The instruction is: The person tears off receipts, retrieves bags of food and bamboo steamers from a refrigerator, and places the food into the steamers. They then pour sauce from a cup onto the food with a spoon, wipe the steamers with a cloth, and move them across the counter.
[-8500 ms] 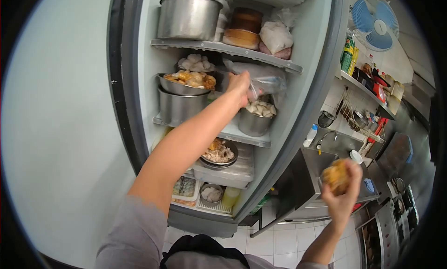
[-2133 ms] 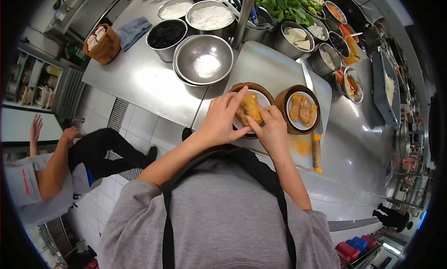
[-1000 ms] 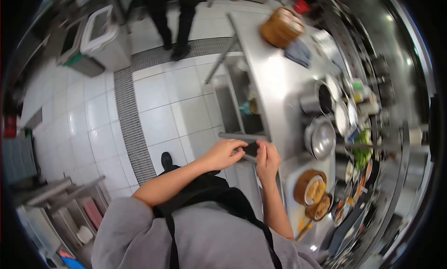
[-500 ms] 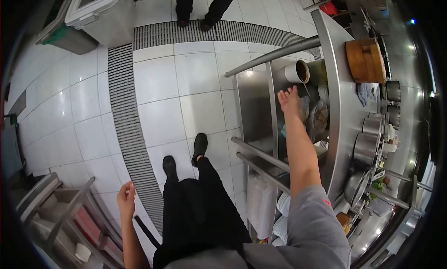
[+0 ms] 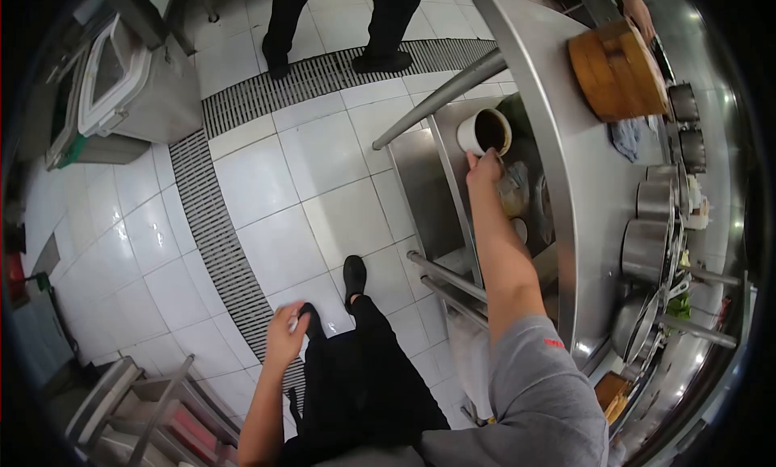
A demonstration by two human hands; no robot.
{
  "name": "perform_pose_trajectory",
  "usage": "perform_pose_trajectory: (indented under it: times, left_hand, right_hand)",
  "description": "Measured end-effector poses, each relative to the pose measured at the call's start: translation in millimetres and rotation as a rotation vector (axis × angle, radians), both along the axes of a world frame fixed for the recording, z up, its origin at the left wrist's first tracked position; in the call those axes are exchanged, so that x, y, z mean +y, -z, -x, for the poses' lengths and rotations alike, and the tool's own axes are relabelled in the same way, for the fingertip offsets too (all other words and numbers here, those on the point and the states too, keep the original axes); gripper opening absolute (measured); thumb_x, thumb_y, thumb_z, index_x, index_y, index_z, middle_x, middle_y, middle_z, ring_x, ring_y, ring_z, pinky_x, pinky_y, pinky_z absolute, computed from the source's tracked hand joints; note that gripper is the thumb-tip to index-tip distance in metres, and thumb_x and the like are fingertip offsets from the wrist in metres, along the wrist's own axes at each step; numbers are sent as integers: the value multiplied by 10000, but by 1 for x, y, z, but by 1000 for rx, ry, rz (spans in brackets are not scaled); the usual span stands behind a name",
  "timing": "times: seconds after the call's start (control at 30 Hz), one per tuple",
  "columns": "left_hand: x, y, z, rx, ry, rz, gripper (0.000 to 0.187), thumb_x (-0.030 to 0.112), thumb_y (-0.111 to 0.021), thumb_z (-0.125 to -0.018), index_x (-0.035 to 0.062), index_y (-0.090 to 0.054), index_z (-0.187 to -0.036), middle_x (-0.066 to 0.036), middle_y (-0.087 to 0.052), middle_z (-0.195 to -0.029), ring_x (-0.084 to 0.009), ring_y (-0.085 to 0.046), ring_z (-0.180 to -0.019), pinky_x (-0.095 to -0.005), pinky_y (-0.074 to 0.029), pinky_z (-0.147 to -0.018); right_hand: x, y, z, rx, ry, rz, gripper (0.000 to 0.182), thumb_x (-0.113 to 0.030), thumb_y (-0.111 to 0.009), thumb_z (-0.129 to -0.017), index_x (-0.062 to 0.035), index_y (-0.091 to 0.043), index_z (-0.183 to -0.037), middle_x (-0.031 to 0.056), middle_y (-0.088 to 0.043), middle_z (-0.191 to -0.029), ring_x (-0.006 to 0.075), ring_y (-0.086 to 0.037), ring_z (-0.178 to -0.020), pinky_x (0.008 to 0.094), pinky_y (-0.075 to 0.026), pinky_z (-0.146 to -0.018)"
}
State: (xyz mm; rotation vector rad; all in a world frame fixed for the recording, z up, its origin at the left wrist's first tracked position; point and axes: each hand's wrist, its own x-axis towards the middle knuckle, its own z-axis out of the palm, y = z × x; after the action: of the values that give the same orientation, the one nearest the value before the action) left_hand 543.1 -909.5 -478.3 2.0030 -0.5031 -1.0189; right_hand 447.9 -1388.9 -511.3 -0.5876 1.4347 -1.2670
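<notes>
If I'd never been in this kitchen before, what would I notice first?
Probably the white tub with something dark inside, under the metal table, with the person's right hand at its rim. Your eye might then jump to the big brown wooden basket on top of the table, near its far end.
</notes>
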Motion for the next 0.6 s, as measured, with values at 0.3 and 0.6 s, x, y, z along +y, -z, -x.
perform_pose_trajectory:
  times: [0.3, 0.6]
  left_hand:
    - [-174, -119, -17, 191, 156, 110, 587, 368, -622, -725, -18, -441, -1128, -141, -492, -1097, -230, -480, -1029, -352, -390, -856]
    - [-95, -240, 85, 992, 464, 211, 459, 329, -598, -745, 20, -478, -1061, -59, -565, -976, -148, -559, -885, -307, -430, -815]
  right_hand:
    - [210, -134, 63, 56, -541, -123, 206, -103, -431, -821, 65, -479, -930, 124, -567, -873, 186, -594, -732, 294, -527, -619]
    - [356, -324, 189, 251, -512, -32, 236, -172, -557, -784, 15, -513, -921, 50, -532, -701, 120, -526, -566, 262, -486, -498]
